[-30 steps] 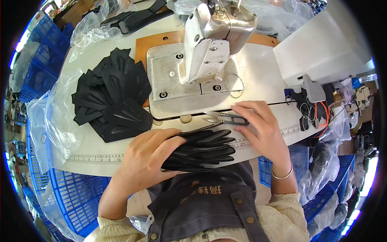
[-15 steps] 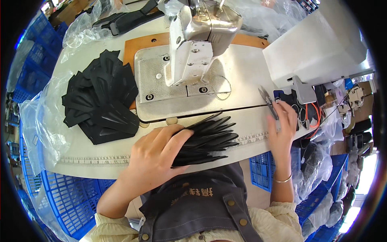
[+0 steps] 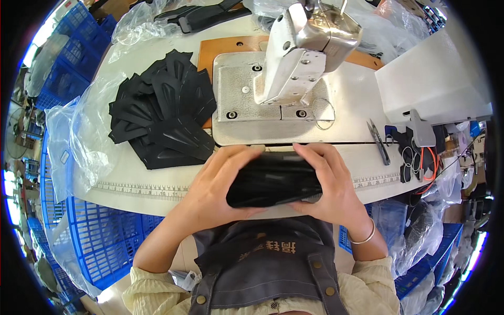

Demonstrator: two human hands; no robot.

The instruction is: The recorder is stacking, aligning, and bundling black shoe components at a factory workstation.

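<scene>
A bundle of black pieces (image 3: 275, 181) is held between two bare hands on the near side of a white sewing machine (image 3: 294, 63), over the edge of a pale bench (image 3: 362, 163). The bundle's left end is gripped by the left hand (image 3: 223, 181), half open and curved, its fingers set along the far edge and its thumb along the near one. The right end is clasped in the same way by the right hand (image 3: 333, 184), its wrist circled by a bangle (image 3: 365, 234). The pieces are blurred, and they cannot be told apart one by one.

To the left of the sewing machine, molded black panels (image 3: 163, 115) are heaped in an overlapping pile, flanked farther left by clear plastic (image 3: 86, 142). To the machine's right, a pair of thread snips (image 3: 378, 142) is laid on the bench, near a tangle of cables (image 3: 433, 163). Beyond the machine to the left, a black strapped piece (image 3: 210, 18) is seen among plastic wrap. Below the bench, to the machine's near left, a blue crate (image 3: 105, 241) is placed. A dark apron (image 3: 262, 275) is worn over pale sleeves (image 3: 152, 289).
</scene>
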